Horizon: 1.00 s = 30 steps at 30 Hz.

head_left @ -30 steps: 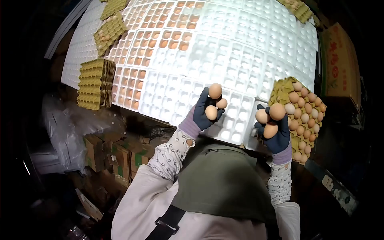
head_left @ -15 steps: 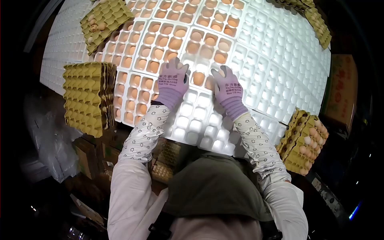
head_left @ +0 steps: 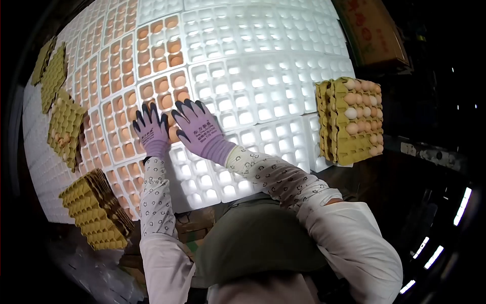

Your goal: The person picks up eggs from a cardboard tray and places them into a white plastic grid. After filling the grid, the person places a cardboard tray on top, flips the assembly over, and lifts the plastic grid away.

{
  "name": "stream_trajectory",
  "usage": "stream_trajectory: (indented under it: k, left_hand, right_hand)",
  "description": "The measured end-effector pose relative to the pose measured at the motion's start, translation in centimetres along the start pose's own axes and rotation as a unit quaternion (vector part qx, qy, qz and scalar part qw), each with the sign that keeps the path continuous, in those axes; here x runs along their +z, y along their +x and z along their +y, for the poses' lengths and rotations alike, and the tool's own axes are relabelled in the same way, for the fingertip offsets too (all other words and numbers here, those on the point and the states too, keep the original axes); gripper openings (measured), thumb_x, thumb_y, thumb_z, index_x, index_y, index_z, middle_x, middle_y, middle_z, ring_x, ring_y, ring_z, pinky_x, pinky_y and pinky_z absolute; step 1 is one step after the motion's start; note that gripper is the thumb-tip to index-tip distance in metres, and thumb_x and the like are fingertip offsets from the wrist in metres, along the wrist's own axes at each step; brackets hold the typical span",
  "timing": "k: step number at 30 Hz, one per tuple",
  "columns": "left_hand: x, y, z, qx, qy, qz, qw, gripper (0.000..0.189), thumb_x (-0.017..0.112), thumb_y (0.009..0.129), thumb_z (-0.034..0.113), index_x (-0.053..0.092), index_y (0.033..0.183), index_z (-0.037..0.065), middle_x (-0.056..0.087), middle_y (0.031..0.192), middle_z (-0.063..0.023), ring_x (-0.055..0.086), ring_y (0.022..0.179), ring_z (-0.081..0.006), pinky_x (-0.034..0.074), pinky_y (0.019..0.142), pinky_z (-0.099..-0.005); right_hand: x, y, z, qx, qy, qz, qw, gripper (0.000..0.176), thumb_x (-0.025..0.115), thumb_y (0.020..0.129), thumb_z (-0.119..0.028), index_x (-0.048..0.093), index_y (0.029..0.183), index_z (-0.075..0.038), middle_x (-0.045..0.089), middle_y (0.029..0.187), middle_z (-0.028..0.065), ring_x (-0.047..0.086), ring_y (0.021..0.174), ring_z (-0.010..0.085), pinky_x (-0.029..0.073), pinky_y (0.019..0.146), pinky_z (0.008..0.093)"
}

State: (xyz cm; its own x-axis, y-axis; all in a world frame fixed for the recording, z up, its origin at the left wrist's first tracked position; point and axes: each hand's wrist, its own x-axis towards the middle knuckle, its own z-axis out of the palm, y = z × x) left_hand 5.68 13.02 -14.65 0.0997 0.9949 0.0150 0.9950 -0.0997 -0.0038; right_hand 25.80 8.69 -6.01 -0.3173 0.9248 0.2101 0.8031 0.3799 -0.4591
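My left hand (head_left: 152, 133), in a purple glove with dark fingertips, lies over the white foam egg tray with its fingers spread. Beside it on the right, my right hand (head_left: 201, 130) wears the same kind of glove, fingers stretched out and slightly apart. Neither hand holds anything that I can see. Between the two hands a brown egg (head_left: 173, 135) sits in its cell, close to the right thumb. More brown eggs (head_left: 163, 85) fill cells just beyond the fingertips. The gloves hide some cells under them.
Unfilled white foam trays (head_left: 238, 76) spread to the right. A stack of pulp trays bearing eggs (head_left: 362, 114) stands at the right edge. At the left are stacked pulp trays (head_left: 96, 207) and a loose pulp tray (head_left: 66, 126). A cardboard box (head_left: 374, 35) sits at upper right.
The view has turned right, so the trays appear shifted left. Both hands' curled fingers have straightened and spread, and the hands are now closer together.
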Motion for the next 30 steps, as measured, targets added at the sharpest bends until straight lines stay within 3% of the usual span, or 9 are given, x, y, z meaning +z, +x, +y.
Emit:
stream_trajectory:
  k: [4,11,13,16,20,23,26,27,30]
  left_hand:
    - [0.5,-0.6,0.3,0.042,-0.033,0.107,0.993,0.070,0.054,0.101,0.046,0.034,0.160,0.015,0.031,0.165,-0.0174,0.029,0.151,-0.0394,0.019,0.123,-0.0555]
    - [-4.1,-0.5,7.8,-0.057,0.135,-0.191,0.971,0.073,0.040,0.101,0.065,0.036,0.160,0.022,0.020,0.169,-0.0180,0.021,0.154,-0.0402,0.014,0.125,-0.0549]
    - [-4.9,-0.6,14.4,-0.081,-0.015,0.014,0.996,0.067,0.051,0.100,0.055,0.046,0.154,0.015,0.035,0.162,-0.0222,0.033,0.147,-0.0428,0.025,0.121,-0.0540]
    - [-16.7,-4.7,35.5,0.153,-0.380,-0.001,0.912,0.061,0.075,0.091,0.028,0.054,0.144,0.007,0.059,0.136,-0.0218,0.056,0.127,-0.0393,0.043,0.110,-0.0455]
    - [-23.6,-9.9,51.5,0.487,-0.121,-0.082,0.861,0.060,0.083,0.080,0.030,0.060,0.130,0.007,0.063,0.122,-0.0169,0.061,0.115,-0.0361,0.052,0.096,-0.0411]
    - [-22.7,-9.1,54.2,0.452,-0.051,-0.144,0.879,0.050,0.080,0.083,0.027,0.060,0.124,0.008,0.061,0.117,-0.0125,0.061,0.114,-0.0325,0.053,0.097,-0.0413]
    - [-21.6,-6.5,50.8,0.122,-0.618,-0.305,0.714,0.038,0.073,0.089,0.021,0.060,0.121,0.006,0.058,0.110,-0.0065,0.063,0.105,-0.0247,0.056,0.093,-0.0390]
    - [-18.5,-4.2,48.7,0.187,-0.627,-0.212,0.726,0.034,0.071,0.090,0.018,0.060,0.119,0.005,0.058,0.107,-0.0051,0.064,0.102,-0.0216,0.057,0.091,-0.0373]
    - [-19.6,-3.1,49.6,0.255,-0.449,-0.190,0.835,0.033,0.073,0.088,0.015,0.058,0.115,0.003,0.059,0.109,-0.0074,0.067,0.093,-0.0236,0.059,0.078,-0.0399]
  right_hand:
    - [-10.2,-12.8,3.5,0.018,0.095,0.014,0.995,0.048,0.065,0.092,-0.028,0.058,0.133,-0.006,0.051,0.145,0.0157,0.047,0.134,0.0354,0.039,0.113,0.0501]
    - [-28.0,-30.1,10.6,0.111,0.033,0.074,0.991,0.047,0.071,0.087,-0.021,0.063,0.130,-0.005,0.059,0.136,0.0163,0.054,0.126,0.0356,0.045,0.108,0.0487]
    - [-32.8,-32.5,14.7,0.166,-0.048,0.139,0.975,0.046,0.073,0.084,-0.019,0.064,0.128,-0.006,0.060,0.133,0.0160,0.056,0.121,0.0350,0.047,0.105,0.0480]
    - [-37.4,-33.7,23.4,0.239,-0.090,0.119,0.960,0.044,0.075,0.081,-0.019,0.066,0.122,-0.010,0.063,0.124,0.0122,0.060,0.112,0.0300,0.050,0.096,0.0470]
    - [-39.2,-33.0,29.0,0.138,-0.155,-0.098,0.973,0.042,0.076,0.079,-0.019,0.065,0.120,-0.014,0.062,0.116,0.0091,0.061,0.108,0.0259,0.051,0.091,0.0439]
    - [-39.7,-32.5,30.7,0.110,-0.107,-0.105,0.983,0.040,0.076,0.079,-0.017,0.065,0.117,-0.014,0.061,0.112,0.0078,0.061,0.104,0.0247,0.052,0.088,0.0405]
    - [-42.1,-34.0,32.4,0.190,0.413,0.042,0.890,0.040,0.073,0.080,-0.014,0.063,0.118,-0.011,0.060,0.111,0.0103,0.062,0.100,0.0269,0.053,0.086,0.0405]
    - [-42.5,-34.0,33.1,0.168,0.544,0.089,0.817,0.040,0.072,0.080,-0.012,0.062,0.119,-0.010,0.059,0.110,0.0120,0.063,0.099,0.0280,0.054,0.084,0.0403]
    - [-40.4,-31.1,31.9,0.112,0.238,-0.040,0.964,0.044,0.074,0.080,-0.016,0.061,0.122,-0.007,0.059,0.112,0.0138,0.064,0.102,0.0300,0.055,0.085,0.0397]
